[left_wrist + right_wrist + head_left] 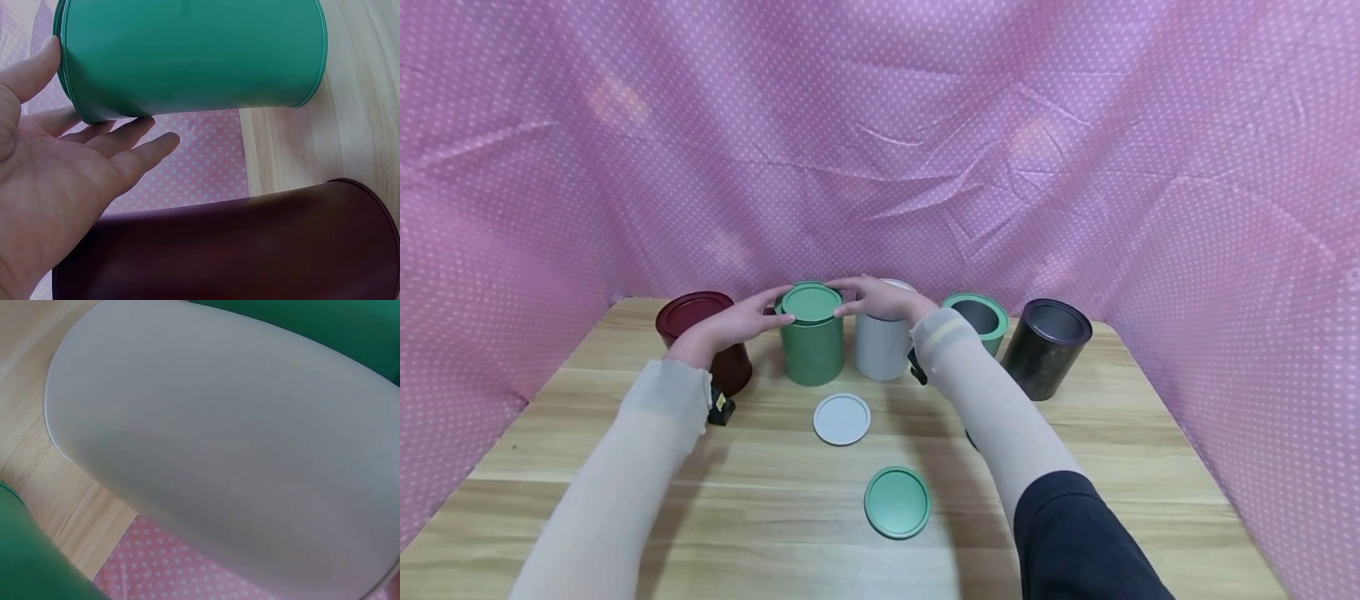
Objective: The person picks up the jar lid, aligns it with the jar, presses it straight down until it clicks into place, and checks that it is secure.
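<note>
Head view: just left of the white can (pixel 882 350), the green can (pixel 812 354) is stood upright, long axis vertical, lid (pixel 812 303) facing up. The lid's edge is touched by the left hand (pixel 735 323) and right hand (pixel 880 300), thumbs and fingers apart (the right fingers are hidden from the right wrist). The white can's top is partly covered.

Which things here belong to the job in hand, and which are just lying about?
In use: left hand; right hand; green can between them; its green lid.

Apparently idle right now: dark red can; white can; open green can; black can; loose white lid; loose green lid. Some may belong to the wider job.
</note>
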`<state>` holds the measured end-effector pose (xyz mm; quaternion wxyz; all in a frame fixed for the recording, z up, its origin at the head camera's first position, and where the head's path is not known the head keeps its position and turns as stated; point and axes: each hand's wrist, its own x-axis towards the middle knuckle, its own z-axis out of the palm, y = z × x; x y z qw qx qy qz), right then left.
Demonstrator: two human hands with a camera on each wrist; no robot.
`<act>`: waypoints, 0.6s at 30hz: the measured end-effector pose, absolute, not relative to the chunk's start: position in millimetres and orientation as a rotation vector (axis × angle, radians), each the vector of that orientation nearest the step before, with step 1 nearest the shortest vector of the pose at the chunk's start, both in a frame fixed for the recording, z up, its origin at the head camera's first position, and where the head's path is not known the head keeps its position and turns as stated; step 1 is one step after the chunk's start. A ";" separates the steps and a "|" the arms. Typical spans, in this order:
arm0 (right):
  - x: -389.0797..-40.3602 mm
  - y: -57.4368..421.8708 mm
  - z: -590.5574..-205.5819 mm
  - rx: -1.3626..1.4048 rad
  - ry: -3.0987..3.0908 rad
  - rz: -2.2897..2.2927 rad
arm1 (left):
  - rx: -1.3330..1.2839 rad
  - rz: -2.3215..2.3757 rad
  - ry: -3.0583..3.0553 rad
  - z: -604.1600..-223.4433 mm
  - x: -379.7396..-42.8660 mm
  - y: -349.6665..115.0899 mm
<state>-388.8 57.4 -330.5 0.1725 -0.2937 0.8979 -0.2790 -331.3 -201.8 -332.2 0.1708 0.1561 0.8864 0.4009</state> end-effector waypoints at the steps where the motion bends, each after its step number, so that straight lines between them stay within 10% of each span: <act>1: -388.7 57.3 -329.9 -0.823 2.548 -0.785 | 0.443 1.139 2.517 -332.2 -331.2 -201.5; 18: -385.8 54.0 -325.3 -0.754 2.514 -0.849 | 0.458 1.192 2.505 -334.1 -327.2 -202.3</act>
